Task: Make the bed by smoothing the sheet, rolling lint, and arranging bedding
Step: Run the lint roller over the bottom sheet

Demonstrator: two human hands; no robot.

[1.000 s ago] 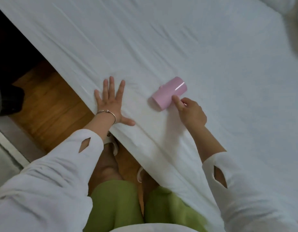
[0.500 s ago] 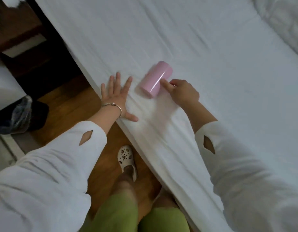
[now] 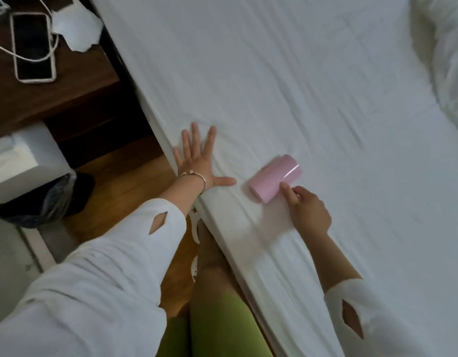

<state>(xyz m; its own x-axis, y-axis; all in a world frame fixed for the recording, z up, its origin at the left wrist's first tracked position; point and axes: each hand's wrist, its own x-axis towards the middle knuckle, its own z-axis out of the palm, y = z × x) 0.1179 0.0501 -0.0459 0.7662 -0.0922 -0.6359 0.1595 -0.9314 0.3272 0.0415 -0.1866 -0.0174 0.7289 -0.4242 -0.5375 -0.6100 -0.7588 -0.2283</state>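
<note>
A white sheet (image 3: 287, 99) covers the bed, with fine creases. A pink lint roller (image 3: 275, 177) lies on the sheet near the bed's left edge. My right hand (image 3: 306, 210) grips its handle, index finger stretched along the roller's near end; the handle itself is hidden in my fist. My left hand (image 3: 198, 161) presses flat on the sheet at the bed's edge, fingers spread, just left of the roller. A rumpled white duvet (image 3: 444, 73) is heaped at the far right.
A dark wooden nightstand (image 3: 50, 94) stands left of the bed with a phone (image 3: 32, 47), a white cable and a crumpled tissue (image 3: 77, 29). Below it are a white box (image 3: 19, 161) and a bin with a dark bag (image 3: 45, 199). My legs stand on the wooden floor against the bed.
I have shifted along the bed toward the nightstand, which has come into view. Roller and right hand have come back nearer the bed's edge, and my flat left hand slid along it.
</note>
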